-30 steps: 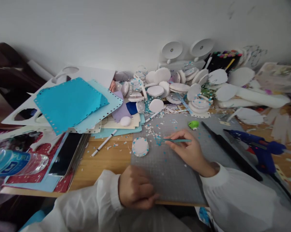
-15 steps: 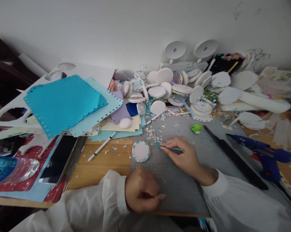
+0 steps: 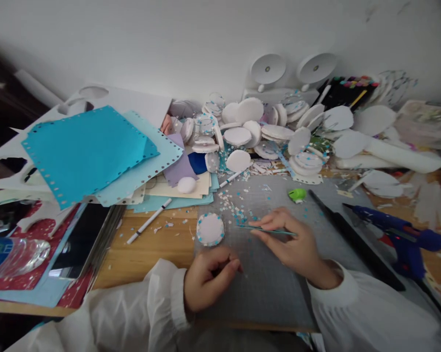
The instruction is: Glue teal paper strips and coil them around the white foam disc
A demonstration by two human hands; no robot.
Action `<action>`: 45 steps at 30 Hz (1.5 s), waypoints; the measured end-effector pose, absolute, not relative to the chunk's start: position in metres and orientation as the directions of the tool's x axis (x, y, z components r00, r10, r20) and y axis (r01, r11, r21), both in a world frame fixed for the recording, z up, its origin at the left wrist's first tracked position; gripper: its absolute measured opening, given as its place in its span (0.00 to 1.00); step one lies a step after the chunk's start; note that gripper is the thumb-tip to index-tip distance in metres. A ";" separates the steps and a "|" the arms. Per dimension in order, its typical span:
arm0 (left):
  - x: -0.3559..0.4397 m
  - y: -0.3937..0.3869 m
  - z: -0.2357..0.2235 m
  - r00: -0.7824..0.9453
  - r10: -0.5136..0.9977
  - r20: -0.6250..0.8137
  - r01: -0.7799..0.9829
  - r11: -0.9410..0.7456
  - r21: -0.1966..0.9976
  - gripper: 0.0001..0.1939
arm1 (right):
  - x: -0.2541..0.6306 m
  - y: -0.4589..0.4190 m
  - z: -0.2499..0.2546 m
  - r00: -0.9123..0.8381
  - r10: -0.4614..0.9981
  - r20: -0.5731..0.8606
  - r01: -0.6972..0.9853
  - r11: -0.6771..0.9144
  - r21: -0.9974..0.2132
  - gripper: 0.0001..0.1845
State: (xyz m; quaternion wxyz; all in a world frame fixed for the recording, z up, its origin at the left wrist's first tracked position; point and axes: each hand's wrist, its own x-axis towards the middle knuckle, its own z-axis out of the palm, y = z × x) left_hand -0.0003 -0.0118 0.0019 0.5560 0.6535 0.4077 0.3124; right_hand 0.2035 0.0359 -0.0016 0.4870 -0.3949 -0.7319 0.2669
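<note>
Pinched in my right hand (image 3: 291,239) is a pair of slim teal tweezers (image 3: 279,231), their tips pointing left, low over the grey cutting mat (image 3: 267,288). Small white and blue paper bits (image 3: 238,215) lie scattered just beyond the tips. Left of the tweezers sits a round white disc (image 3: 210,230) with blue and white bits around its rim. My left hand (image 3: 211,278) rests in front of that disc, its fingers curled and the thumb near the index finger. Whatever it may hold is too small to make out.
A heap of white foam discs (image 3: 238,137) lines the back. On the right lie a blue glue gun (image 3: 399,234), a long black tool (image 3: 355,239) and a green punch (image 3: 297,195). Blue punched sheets (image 3: 92,151), a white pen (image 3: 149,222) and a water bottle (image 3: 18,256) occupy the left.
My right hand has shifted slightly right and down with the tweezers. My left hand has turned from a fist, moving a little up and left, so its thumb and index finger now show.
</note>
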 end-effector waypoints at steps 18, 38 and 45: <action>0.000 -0.010 0.000 0.515 0.857 -0.004 0.182 -0.104 0.978 0.21 | 0.201 0.037 -0.006 -0.122 0.918 0.378 0.372 0.395 -0.840 0.08; 0.001 -0.010 0.002 0.426 0.903 -0.058 0.151 -0.008 0.988 0.22 | 0.209 0.038 0.006 -0.382 0.920 -0.093 -0.096 -0.140 -0.986 0.15; 0.001 -0.010 0.002 0.410 0.909 -0.075 0.147 0.015 0.989 0.23 | 0.209 0.038 0.004 -0.331 0.940 -0.083 -0.119 -0.129 -0.985 0.14</action>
